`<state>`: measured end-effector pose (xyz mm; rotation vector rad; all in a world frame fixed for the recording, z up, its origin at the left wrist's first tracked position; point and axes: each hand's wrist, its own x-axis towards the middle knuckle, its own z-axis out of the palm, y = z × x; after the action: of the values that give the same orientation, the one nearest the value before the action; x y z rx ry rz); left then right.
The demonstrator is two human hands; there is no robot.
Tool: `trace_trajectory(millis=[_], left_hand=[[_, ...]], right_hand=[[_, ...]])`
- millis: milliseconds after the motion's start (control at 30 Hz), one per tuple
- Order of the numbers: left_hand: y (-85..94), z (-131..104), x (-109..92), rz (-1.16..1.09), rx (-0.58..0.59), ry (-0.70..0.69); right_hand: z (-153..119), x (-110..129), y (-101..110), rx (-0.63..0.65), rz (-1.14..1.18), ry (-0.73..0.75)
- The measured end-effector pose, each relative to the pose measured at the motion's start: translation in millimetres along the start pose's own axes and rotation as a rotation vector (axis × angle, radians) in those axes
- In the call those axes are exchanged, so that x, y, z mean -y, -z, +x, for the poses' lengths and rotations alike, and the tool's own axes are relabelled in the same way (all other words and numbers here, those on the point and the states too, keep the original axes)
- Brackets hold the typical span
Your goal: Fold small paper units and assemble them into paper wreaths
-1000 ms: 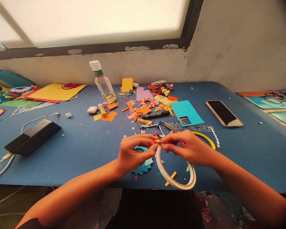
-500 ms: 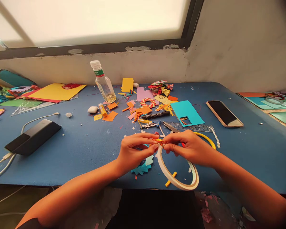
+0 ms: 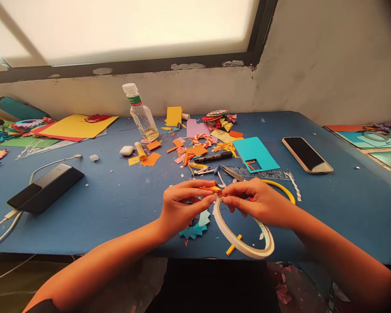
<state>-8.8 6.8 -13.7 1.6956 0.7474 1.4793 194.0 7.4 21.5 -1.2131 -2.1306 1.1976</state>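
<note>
Between its thumb and fingers my left hand [image 3: 184, 204] pinches a small folded piece of orange and yellow paper [image 3: 211, 189]. My right hand [image 3: 256, 198] is closed at the same spot, its fingertips against the roll of double-sided tape [image 3: 241, 248]. The roll hangs tilted below both hands, its upper end at the fingertips. Behind my left hand lies a teal paper ring [image 3: 193, 230], partly covered. A yellow paper strip [image 3: 233, 244] rests under the roll. Scissors [image 3: 283, 188] with yellow handles lie partly hidden behind my right hand.
Beyond my hands lie a black marker [image 3: 213, 157], a clear ruler [image 3: 273, 174], a blue card [image 3: 256, 154] and many paper scraps. A bottle [image 3: 143, 115] stands at the back. There is a phone [image 3: 307, 155] to the right and a black device [image 3: 45, 188] with cables to the left.
The tape roll has swung slightly to the right at its lower end. More of the orange and yellow paper shows above my left fingers. Both hands stay nearly in place.
</note>
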Motion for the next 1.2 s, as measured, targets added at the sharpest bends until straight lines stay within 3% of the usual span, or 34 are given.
trace_trajectory(millis=[267,467,600,800,1200], left_hand=[[-1.6,1.0,-2.5,-0.103,-0.029,0.147],[0.7,3.8,-1.1,-0.300,0.028,0.417],[2.5,4.6,2.7,-0.362,0.061,0.507],[4.2,3.9,4.4,-0.394,0.091,0.507],[5.3,2.9,6.0,-0.345,0.068,0.418]], right_hand=[[0.0,-1.0,-2.8,-0.035,-0.045,0.061],[1.3,-2.6,-2.0,-0.101,-0.080,0.164],[1.8,-3.2,-1.6,-0.165,-0.123,0.221],[0.9,-4.0,-2.8,-0.194,-0.164,0.243],[-2.0,-4.3,-1.6,-0.081,-0.034,0.093]])
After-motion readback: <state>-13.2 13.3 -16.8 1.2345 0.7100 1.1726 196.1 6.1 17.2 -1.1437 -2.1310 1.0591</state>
